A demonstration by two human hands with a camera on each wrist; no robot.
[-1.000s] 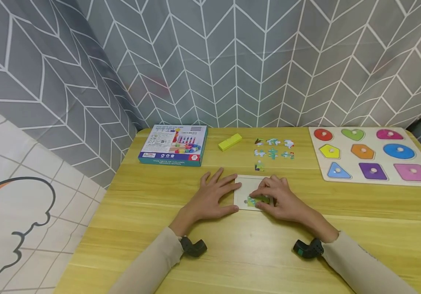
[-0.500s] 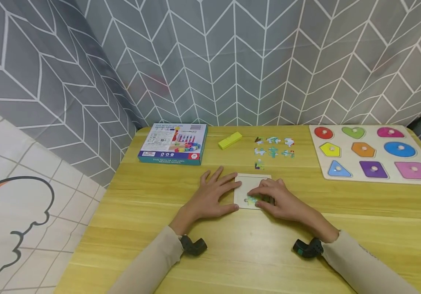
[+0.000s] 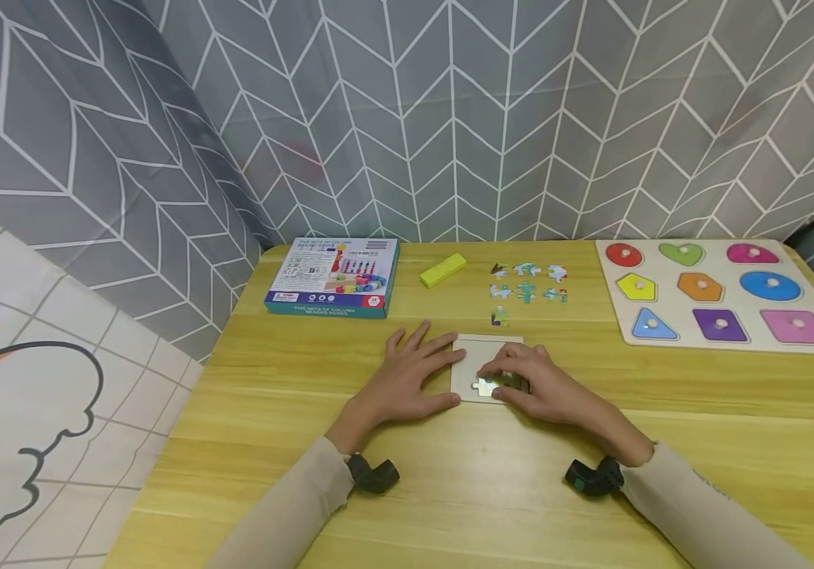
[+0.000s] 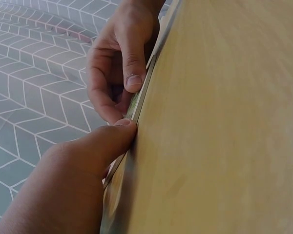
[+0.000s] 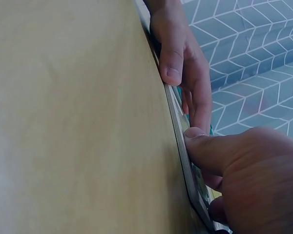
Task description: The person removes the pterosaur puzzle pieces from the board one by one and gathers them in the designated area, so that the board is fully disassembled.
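Observation:
A small white puzzle tray (image 3: 481, 352) lies flat on the yellow table (image 3: 450, 490). My left hand (image 3: 410, 383) lies flat beside it, with straight fingers on its left edge and the thumb (image 4: 110, 144) against the near rim. My right hand (image 3: 531, 386) is curled over the tray's lower part. Its fingertips hold a small puzzle piece (image 3: 485, 386) down inside the tray, and its thumb (image 5: 207, 148) is on the near rim (image 5: 178, 126). In the left wrist view the right hand (image 4: 122, 63) has bent fingers at the tray edge (image 4: 136, 105).
Several loose puzzle pieces (image 3: 528, 283) lie behind the tray, with a yellow block (image 3: 444, 270) to their left. A blue toy box (image 3: 332, 278) sits at the back left. A shape board (image 3: 720, 294) with coloured knob pieces is at the back right. A patterned curtain hangs behind.
The piece under my right fingertips has shifted slightly left in the tray, and the fingers have closed over it a little more. My left hand has stayed in place.

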